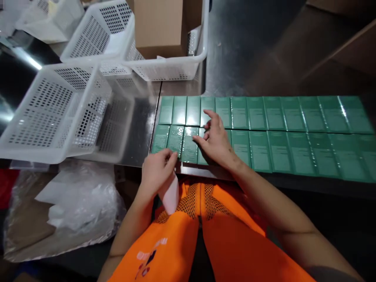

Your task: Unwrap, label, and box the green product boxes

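Right hand (pixel 216 139) flat, fingers apart, on green boxes (pixel 264 133), left hand (pixel 158 170) beside the boxes, pinching white paper (pixel 171 196)

Green boxes (pixel 264 133): print too small to read; several hidden beneath right hand (pixel 216 141); row's right end cut off.
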